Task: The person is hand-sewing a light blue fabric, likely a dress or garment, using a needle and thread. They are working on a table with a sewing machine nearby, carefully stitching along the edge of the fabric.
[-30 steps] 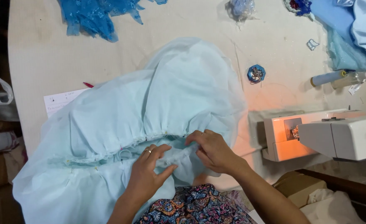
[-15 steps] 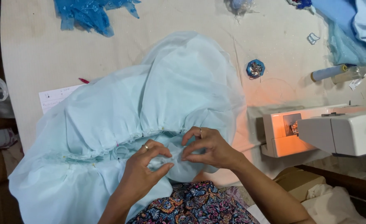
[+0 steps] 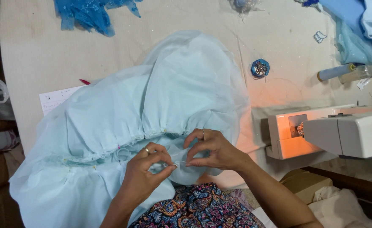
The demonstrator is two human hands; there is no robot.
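Both hands, left (image 3: 146,175) and right (image 3: 213,150), pinch the gathered seam of the pale blue fabric (image 3: 173,93) on the bench (image 3: 38,55), beside the sewing machine (image 3: 333,131).

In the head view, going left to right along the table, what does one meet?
White paper sheet → pale blue gathered fabric, pinched by the left hand and right hand → small blue pin holder → white sewing machine.
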